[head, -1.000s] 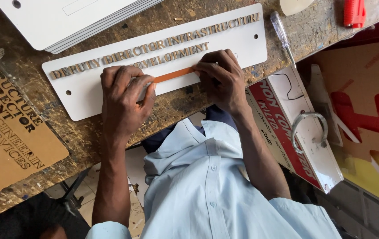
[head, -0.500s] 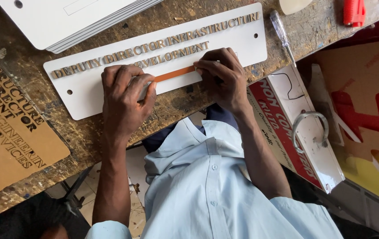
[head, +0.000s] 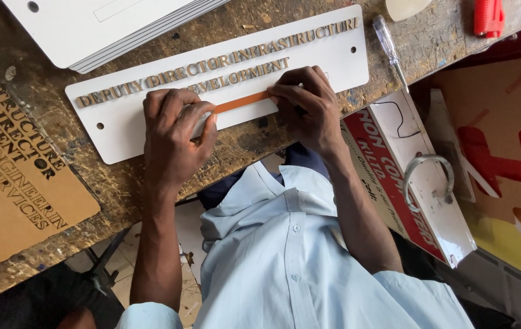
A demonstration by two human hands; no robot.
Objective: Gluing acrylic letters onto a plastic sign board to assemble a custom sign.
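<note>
A long white sign plate (head: 333, 67) with two rows of raised gold letters lies on the rough wooden workbench (head: 120, 183). A thin orange strip (head: 242, 102) lies across it just under the lower row of letters. My left hand (head: 175, 134) presses its curled fingers down on the strip's left end. My right hand (head: 306, 106) pinches the strip's right end against the plate. The ends of the strip are hidden under my fingers.
A stack of white boards (head: 90, 30) lies at the back left, and a brown cut-letter stencil sheet (head: 10, 183) at the left. A clear-handled screwdriver (head: 388, 45) and a red tool (head: 487, 17) lie at the right. A red-and-white sign (head: 406, 176) leans below the bench edge.
</note>
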